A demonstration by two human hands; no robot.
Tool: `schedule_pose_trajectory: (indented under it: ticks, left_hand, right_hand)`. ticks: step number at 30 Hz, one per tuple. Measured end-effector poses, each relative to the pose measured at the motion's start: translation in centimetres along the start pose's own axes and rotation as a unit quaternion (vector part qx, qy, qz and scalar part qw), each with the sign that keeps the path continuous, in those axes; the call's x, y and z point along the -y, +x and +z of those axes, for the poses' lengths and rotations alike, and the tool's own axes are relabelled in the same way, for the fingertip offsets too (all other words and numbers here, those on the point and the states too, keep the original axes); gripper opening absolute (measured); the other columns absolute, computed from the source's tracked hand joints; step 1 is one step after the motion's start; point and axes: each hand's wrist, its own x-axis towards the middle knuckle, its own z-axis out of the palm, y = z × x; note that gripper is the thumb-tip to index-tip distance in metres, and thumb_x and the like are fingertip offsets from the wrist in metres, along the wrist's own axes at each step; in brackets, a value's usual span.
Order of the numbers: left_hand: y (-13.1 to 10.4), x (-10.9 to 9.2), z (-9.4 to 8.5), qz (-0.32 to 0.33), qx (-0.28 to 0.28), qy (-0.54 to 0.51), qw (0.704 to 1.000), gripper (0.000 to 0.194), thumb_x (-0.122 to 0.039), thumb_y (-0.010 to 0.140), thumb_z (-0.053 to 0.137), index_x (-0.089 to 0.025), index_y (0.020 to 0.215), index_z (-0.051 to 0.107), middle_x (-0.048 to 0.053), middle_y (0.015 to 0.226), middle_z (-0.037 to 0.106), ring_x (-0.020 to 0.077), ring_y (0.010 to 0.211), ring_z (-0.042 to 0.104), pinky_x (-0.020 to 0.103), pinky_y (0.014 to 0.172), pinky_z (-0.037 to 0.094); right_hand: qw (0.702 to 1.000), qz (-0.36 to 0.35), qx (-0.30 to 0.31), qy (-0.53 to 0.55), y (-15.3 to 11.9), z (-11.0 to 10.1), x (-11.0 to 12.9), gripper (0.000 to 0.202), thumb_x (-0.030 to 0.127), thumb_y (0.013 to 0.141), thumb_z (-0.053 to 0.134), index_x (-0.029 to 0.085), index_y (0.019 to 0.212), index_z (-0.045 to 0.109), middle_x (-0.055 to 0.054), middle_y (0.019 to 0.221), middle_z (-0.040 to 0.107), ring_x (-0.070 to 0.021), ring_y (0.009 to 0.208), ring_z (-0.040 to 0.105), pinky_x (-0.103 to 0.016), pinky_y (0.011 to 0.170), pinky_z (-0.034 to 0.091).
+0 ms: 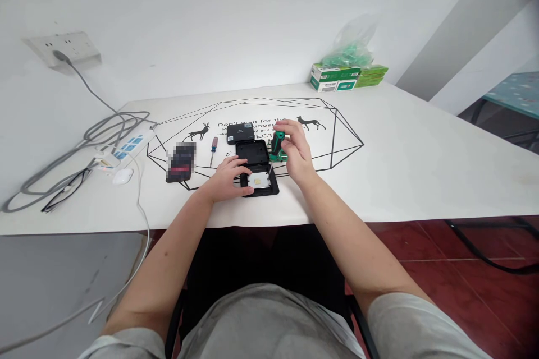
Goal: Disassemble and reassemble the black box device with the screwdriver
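Note:
My right hand (298, 151) is closed round the green-and-black handle of a screwdriver (277, 143). Its shaft points down to the right side of a pale metal plate (258, 180) with a yellowish square on it. That plate sits inside an open black plastic casing (273, 186) near the table's front edge. Thumb and fingers of my left hand (227, 178) grip the casing's left side. Just behind lies an empty-looking black shell (251, 152). A green circuit board (278, 156) is partly hidden by my right hand and the screwdriver.
Behind the shell rests a flat black box (240, 133). A second screwdriver (214, 145) and a blurred dark phone-shaped object (181, 162) lie to the left. Farther left are a power strip (130, 148), coiled grey cable and glasses (67, 190). Green-and-white boxes (334, 74) stand against the wall.

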Motion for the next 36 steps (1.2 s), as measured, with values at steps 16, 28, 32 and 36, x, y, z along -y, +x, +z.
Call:
schedule_pose_trajectory:
  ticks: [16, 28, 32, 36]
  left_hand:
    - [-0.1, 0.0, -0.1, 0.004, 0.002, 0.004, 1.000, 0.053, -0.058, 0.086, 0.090, -0.028, 0.128, 0.080, 0.012, 0.169, 0.057, 0.0441, 0.167, 0.032, 0.068, 0.136, 0.030]
    - [0.0, 0.0, 0.0, 0.006, 0.001, 0.002, 1.000, 0.051, -0.056, 0.087, 0.090, -0.028, 0.128, 0.080, 0.012, 0.169, 0.057, 0.0451, 0.167, 0.032, 0.070, 0.134, 0.032]
    - [-0.1, 0.1, 0.0, 0.006, 0.000, 0.001, 1.000, 0.050, -0.055, 0.087, 0.091, -0.028, 0.127, 0.080, 0.012, 0.169, 0.057, 0.0445, 0.167, 0.032, 0.070, 0.135, 0.032]
    - [-0.1, 0.2, 0.1, 0.008, -0.001, 0.001, 1.000, 0.051, -0.056, 0.087, 0.090, -0.028, 0.128, 0.080, 0.012, 0.169, 0.057, 0.0448, 0.167, 0.033, 0.071, 0.134, 0.032]
  right_hand:
    - [0.992, 0.069, 0.004, 0.104, -0.1, 0.6, 0.1, 0.043, 0.056, 0.092, 0.082, 0.033, 0.119, 0.057, -0.003, 0.114, 0.073, -0.0212, 0.098, 0.074, -0.044, 0.094, 0.065]
    - [0.987, 0.054, 0.060, 0.141, -0.4, 0.5, -0.4, 0.031, 0.052, 0.107, 0.059, 0.037, 0.133, 0.053, -0.007, 0.154, 0.066, -0.0256, 0.124, 0.076, -0.055, 0.107, 0.067]
    - [0.998, -0.053, 0.008, -0.016, 0.0, -0.2, -0.6, 0.029, 0.034, 0.108, 0.051, 0.035, 0.128, 0.071, -0.008, 0.138, 0.064, -0.0281, 0.127, 0.067, -0.059, 0.111, 0.061]
    - [0.989, -0.094, -0.039, -0.103, 0.4, -0.4, -0.3, 0.034, 0.023, 0.107, 0.046, 0.033, 0.120, 0.076, -0.006, 0.106, 0.059, -0.0243, 0.107, 0.066, -0.055, 0.100, 0.062]
